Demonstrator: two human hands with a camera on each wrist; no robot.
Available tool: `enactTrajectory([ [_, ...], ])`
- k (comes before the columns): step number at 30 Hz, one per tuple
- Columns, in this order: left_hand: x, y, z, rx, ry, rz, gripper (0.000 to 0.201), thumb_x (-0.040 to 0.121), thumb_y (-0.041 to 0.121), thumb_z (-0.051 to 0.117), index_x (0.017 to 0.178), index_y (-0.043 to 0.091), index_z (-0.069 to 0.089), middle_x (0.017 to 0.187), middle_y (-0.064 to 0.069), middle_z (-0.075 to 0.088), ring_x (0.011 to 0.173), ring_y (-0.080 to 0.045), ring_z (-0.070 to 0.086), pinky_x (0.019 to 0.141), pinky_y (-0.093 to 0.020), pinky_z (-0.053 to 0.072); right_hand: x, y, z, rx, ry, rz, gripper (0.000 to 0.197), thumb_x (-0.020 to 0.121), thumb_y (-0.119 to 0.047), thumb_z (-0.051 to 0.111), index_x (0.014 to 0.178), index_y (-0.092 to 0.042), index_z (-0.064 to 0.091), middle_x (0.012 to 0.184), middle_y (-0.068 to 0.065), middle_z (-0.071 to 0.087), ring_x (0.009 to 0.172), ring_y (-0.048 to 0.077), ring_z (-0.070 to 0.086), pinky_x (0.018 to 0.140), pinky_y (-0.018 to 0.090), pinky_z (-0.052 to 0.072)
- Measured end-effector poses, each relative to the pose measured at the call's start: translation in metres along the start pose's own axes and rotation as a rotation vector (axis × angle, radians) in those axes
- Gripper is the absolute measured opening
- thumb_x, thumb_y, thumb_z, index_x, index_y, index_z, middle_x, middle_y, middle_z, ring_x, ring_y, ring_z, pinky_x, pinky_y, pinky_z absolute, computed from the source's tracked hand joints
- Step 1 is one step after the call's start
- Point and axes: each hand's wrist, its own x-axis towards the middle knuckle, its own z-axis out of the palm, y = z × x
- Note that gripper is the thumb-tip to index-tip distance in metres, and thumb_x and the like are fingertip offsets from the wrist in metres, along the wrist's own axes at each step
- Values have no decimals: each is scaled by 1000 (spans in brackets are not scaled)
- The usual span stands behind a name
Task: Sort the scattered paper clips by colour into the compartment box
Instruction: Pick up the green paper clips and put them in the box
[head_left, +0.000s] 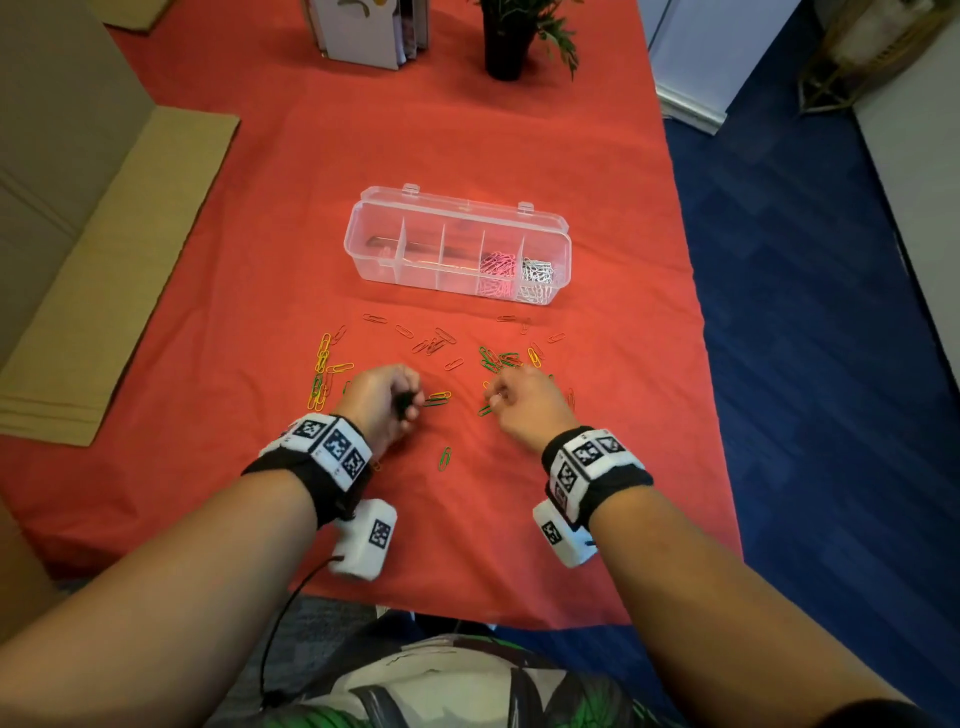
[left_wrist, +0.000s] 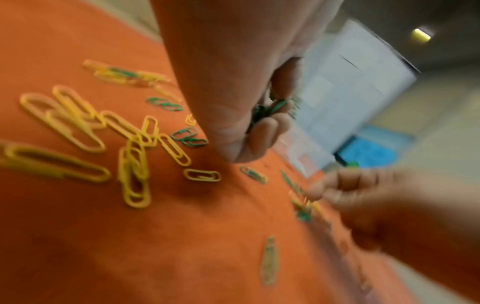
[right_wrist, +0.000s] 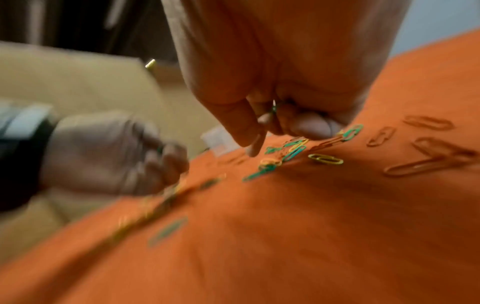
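A clear compartment box (head_left: 374, 234) stands open on the red cloth; pink clips (head_left: 496, 265) and white clips (head_left: 537, 273) fill its two right cells. Yellow clips (head_left: 323, 358), green clips (head_left: 493, 358) and red clips (head_left: 434, 343) lie scattered in front of it. My left hand (head_left: 387, 397) is curled into a fist round a bunch of green clips (left_wrist: 272, 109). My right hand (head_left: 519, 397) hovers over the green and yellow pile (right_wrist: 291, 150), fingers curled, with a green clip (right_wrist: 274, 108) tucked in them. A lone green clip (head_left: 444, 458) lies between my wrists.
Flat cardboard (head_left: 119, 270) lies at the left of the table. A black plant pot (head_left: 506, 47) and a white stand (head_left: 363, 31) are at the far end. The table's right edge drops to blue carpet (head_left: 810, 312).
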Motion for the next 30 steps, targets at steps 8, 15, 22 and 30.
enactTrajectory([
  [8, 8, -6, 4, 539, 187, 228, 14, 82, 21, 61, 68, 18, 61, 64, -3, 57, 55, -16, 48, 53, -23, 36, -5, 1, 18, -394, 46, -221, 19, 79, -12, 54, 98, -9, 51, 104, 13, 52, 100, 36, 54, 83, 46, 49],
  [15, 13, -22, 2, 1267, 272, 502, 21, 80, 29, 63, 98, 17, 68, 102, -11, 63, 98, -30, 60, 83, -34, 46, -8, 6, 15, -257, 48, -176, 27, 79, -25, 63, 100, -9, 55, 106, 13, 54, 103, 33, 55, 90, 41, 47],
  [22, 13, -25, 6, 1314, 209, 475, 15, 85, 21, 53, 88, 10, 63, 98, -15, 60, 93, -33, 59, 81, -38, 46, -16, -6, 22, -444, 50, -179, 26, 88, -21, 52, 111, -8, 49, 118, 13, 49, 110, 34, 51, 89, 43, 46],
  [30, -3, -5, 11, 170, -93, 39, 4, 63, 15, 38, 62, 18, 40, 58, -2, 41, 45, -15, 34, 46, -21, 23, -6, -1, 8, 52, -110, 39, 9, 90, -11, 47, 84, -17, 52, 94, 7, 58, 92, 25, 56, 79, 26, 43],
])
